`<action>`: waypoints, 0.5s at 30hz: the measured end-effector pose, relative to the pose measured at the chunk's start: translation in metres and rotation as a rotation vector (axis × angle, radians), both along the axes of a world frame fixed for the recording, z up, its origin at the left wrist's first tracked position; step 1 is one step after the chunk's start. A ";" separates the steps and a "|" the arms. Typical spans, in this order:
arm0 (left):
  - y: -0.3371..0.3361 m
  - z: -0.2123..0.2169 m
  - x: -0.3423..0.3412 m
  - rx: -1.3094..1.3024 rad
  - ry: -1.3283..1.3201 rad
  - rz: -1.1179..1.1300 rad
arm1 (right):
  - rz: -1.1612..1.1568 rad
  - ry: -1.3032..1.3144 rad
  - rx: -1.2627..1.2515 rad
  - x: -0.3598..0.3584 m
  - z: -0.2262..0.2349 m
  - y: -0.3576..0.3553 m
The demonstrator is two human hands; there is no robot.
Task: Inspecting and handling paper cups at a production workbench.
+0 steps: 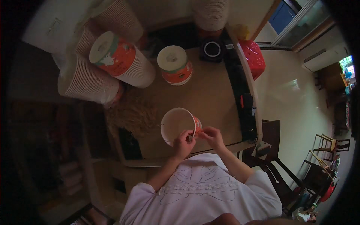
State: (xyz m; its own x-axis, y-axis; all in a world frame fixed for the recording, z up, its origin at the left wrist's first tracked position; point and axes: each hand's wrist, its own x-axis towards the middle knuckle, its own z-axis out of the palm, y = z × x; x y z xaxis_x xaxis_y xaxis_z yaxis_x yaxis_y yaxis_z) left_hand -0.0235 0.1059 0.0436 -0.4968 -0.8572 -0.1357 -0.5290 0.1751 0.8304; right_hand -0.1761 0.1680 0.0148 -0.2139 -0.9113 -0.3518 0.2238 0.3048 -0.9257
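A paper bucket (174, 122), white inside with an orange printed outside, lies tipped on the table's near part with its mouth toward me. My left hand (183, 144) is closed on the bucket's near rim, fingertips at the edge. My right hand (213, 137) is pinched close against the bucket's orange outer wall, just right of the left fingers; whatever lies between its fingertips is too small to make out. Left of the bucket spreads a loose heap of thin tan strands (133, 114). Beyond it, a short stack of buckets (174, 67) stands bottom up.
Tall nested bucket stacks (131, 65) crowd the table's far left, some in clear plastic (88, 82). Another stack (210, 15) stands at the back. A black round-topped device (212, 49) sits beside it. Right are a red stool (252, 58), an orange-and-black tool (246, 101) and dark chairs (272, 150).
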 end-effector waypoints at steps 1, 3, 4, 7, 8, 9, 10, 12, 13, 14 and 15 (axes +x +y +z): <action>-0.001 0.001 0.000 -0.005 0.052 0.003 | -0.004 0.002 0.026 0.003 0.000 -0.002; -0.002 0.002 -0.001 -0.012 0.105 0.005 | -0.055 -0.087 -0.009 0.007 0.000 -0.006; -0.002 0.002 -0.001 0.000 0.133 0.007 | -0.062 -0.079 0.013 0.006 0.000 -0.007; -0.001 0.002 -0.002 0.028 0.163 0.009 | -0.065 -0.059 0.022 0.006 -0.003 -0.007; 0.000 0.002 -0.002 0.041 0.162 0.011 | -0.066 -0.073 0.025 0.005 -0.004 -0.008; -0.001 0.002 -0.002 0.041 0.163 0.011 | -0.061 -0.090 0.021 0.005 -0.006 -0.008; -0.001 0.002 -0.002 0.044 0.165 -0.012 | -0.065 -0.087 0.028 0.005 -0.007 -0.007; -0.001 0.001 -0.003 0.045 0.169 -0.034 | -0.049 -0.003 0.030 0.003 -0.009 -0.006; -0.001 0.001 -0.004 0.044 0.167 -0.040 | -0.049 -0.002 0.040 0.002 -0.010 -0.005; 0.000 0.001 -0.004 0.042 0.164 -0.044 | -0.047 0.013 0.028 0.001 -0.011 -0.004; -0.001 0.000 -0.004 0.041 0.165 -0.039 | -0.041 0.018 -0.040 0.001 -0.012 -0.003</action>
State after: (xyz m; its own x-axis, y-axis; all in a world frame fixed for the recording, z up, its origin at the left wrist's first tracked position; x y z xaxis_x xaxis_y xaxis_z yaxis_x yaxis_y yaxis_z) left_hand -0.0279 0.1052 0.0433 -0.5481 -0.8322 -0.0838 -0.3782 0.1573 0.9123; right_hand -0.1756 0.1651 0.0032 -0.2571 -0.9149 -0.3113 0.2184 0.2588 -0.9409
